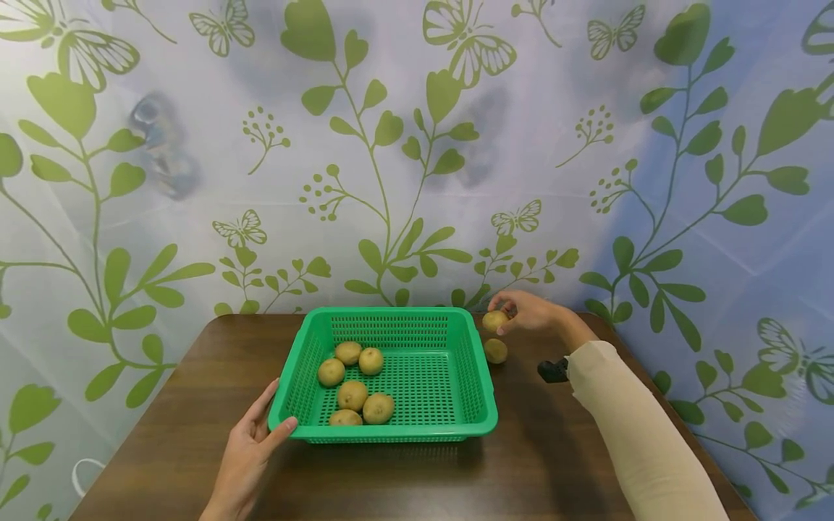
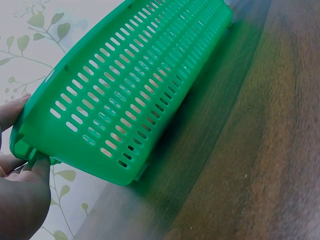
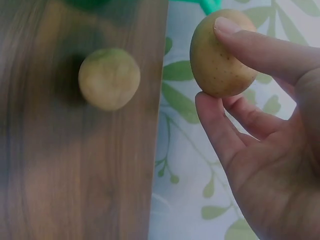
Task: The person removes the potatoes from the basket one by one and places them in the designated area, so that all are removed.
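A green plastic basket (image 1: pixel 391 434) with slotted walls stands on the wooden table. Several potatoes (image 1: pixel 352 396) lie in its left half. My left hand (image 1: pixel 244 452) grips the basket's near left corner, thumb over the rim; the left wrist view shows its fingers under the rim (image 2: pixel 50 85). Beyond the basket's right side, my right hand (image 1: pixel 528 311) pinches a potato (image 3: pixel 220 55) between thumb and fingertips. A second potato (image 3: pixel 109 79) rests on the table just nearer than that hand, close by the basket's right wall.
The brown table (image 1: pixel 521 463) meets a wall covering (image 1: pixel 404 181) printed with green leaves and butterflies at its back edge. A small black object (image 1: pixel 552 371) shows beside the right sleeve (image 1: pixel 625 405). Something white and curved (image 1: pixel 85 474) is at the lower left.
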Motion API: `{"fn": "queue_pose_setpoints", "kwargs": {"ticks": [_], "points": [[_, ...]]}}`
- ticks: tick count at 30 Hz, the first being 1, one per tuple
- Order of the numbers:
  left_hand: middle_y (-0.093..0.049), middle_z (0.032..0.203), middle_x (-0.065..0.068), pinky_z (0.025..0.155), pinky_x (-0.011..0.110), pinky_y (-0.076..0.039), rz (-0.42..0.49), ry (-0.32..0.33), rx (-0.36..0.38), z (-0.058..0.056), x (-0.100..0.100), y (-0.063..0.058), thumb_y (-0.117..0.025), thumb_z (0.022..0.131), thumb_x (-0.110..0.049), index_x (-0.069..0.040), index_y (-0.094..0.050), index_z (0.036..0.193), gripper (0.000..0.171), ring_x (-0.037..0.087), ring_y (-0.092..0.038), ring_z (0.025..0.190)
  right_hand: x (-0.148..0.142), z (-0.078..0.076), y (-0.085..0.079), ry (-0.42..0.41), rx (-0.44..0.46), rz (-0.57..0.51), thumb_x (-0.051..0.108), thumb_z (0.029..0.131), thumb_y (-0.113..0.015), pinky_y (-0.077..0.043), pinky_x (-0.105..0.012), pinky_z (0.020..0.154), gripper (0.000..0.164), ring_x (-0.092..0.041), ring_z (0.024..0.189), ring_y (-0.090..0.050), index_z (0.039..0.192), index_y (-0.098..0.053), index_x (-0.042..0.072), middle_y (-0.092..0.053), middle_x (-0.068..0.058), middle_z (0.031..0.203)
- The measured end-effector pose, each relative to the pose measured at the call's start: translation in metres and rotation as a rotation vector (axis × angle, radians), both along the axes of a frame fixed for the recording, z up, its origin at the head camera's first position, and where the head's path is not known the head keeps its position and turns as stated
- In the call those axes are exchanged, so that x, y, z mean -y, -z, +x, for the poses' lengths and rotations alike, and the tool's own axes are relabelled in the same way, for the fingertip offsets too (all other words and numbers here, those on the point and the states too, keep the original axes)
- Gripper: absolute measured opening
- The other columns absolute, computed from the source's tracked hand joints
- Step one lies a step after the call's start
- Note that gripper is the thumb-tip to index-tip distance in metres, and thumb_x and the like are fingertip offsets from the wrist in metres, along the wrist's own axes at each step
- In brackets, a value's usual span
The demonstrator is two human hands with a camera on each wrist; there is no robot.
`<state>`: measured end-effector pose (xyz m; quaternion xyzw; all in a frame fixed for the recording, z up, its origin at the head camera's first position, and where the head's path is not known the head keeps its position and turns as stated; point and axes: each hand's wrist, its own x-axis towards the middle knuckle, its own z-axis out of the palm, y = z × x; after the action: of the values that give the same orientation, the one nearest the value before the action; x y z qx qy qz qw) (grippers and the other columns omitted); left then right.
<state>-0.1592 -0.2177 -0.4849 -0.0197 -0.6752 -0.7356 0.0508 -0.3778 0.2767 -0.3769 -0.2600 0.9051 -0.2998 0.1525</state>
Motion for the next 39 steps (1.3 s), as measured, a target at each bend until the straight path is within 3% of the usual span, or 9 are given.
{"fn": "queue_pose_setpoints", "kwargs": {"ticks": [4,8,15,22,25,32,39], "points": [[-0.022,0.168,0.015,0.098,0.021,-0.05,-0.005,-0.003,0.006,0.001,0.001,0.0,-0.067,0.103,-0.01,-0.009,-0.023,0.166,0.076,-0.005,-0.047,0.134,-0.012,-0.001,0.007,0.022,-0.005,-0.001,0.011,0.094,-0.079,-0.053,-0.056,0.088,0.041,-0.037,0.108,-0.061,0.13,-0.06,0.003,-0.059,-0.02,0.121],[-0.021,0.168,0.015,0.098,0.022,-0.051,-0.006,0.0,0.011,0.001,0.001,-0.001,-0.067,0.103,-0.01,-0.01,-0.022,0.166,0.077,-0.003,-0.047,0.134,-0.024,0.0,0.017,0.056,-0.021,0.016,0.012,0.095,-0.078,-0.053,-0.049,0.083,0.042,-0.033,0.102,-0.061,0.131,-0.059,0.004,-0.06,-0.02,0.119],[-0.022,0.168,0.015,0.099,0.022,-0.051,-0.002,0.006,0.012,0.001,0.0,-0.002,-0.066,0.104,-0.01,-0.01,-0.022,0.166,0.076,0.0,-0.046,0.136,-0.037,0.008,0.037,0.11,0.051,-0.068,0.004,0.094,-0.076,-0.053,-0.048,0.079,0.043,-0.034,0.091,-0.06,0.131,-0.055,-0.002,-0.06,-0.021,0.112],[-0.019,0.169,0.013,0.1,0.022,-0.049,-0.003,0.017,0.006,0.002,0.001,-0.001,-0.066,0.104,-0.011,-0.011,-0.021,0.166,0.076,0.0,-0.043,0.139,-0.049,0.011,0.059,0.133,-0.016,-0.09,0.002,0.091,-0.079,-0.05,-0.042,0.081,0.042,-0.031,0.093,-0.057,0.126,-0.056,-0.005,-0.06,-0.017,0.105],[-0.02,0.168,0.014,0.1,0.022,-0.049,-0.004,0.018,0.007,0.002,0.001,-0.001,-0.066,0.104,-0.011,-0.011,-0.022,0.166,0.077,0.001,-0.043,0.139,-0.055,0.011,0.07,0.157,-0.035,-0.112,0.0,0.089,-0.08,-0.049,-0.038,0.075,0.042,-0.027,0.085,-0.056,0.122,-0.054,-0.005,-0.059,-0.016,0.098],[-0.019,0.168,0.014,0.1,0.021,-0.049,-0.003,0.012,0.013,0.002,-0.001,0.0,-0.066,0.104,-0.01,-0.009,-0.021,0.166,0.077,-0.001,-0.043,0.138,-0.056,0.018,0.101,0.341,-0.019,-0.151,-0.005,0.082,-0.084,-0.044,-0.036,0.068,0.047,-0.025,0.077,-0.052,0.117,-0.054,0.001,-0.056,-0.012,0.089],[-0.021,0.168,0.014,0.099,0.022,-0.05,-0.011,0.011,0.007,0.001,0.0,-0.001,-0.066,0.104,-0.01,-0.011,-0.022,0.166,0.076,-0.001,-0.044,0.137,-0.054,0.016,0.106,0.333,-0.085,-0.1,0.002,0.082,-0.086,-0.045,-0.037,0.069,0.048,-0.026,0.08,-0.053,0.119,-0.055,0.001,-0.054,-0.015,0.094]]}}
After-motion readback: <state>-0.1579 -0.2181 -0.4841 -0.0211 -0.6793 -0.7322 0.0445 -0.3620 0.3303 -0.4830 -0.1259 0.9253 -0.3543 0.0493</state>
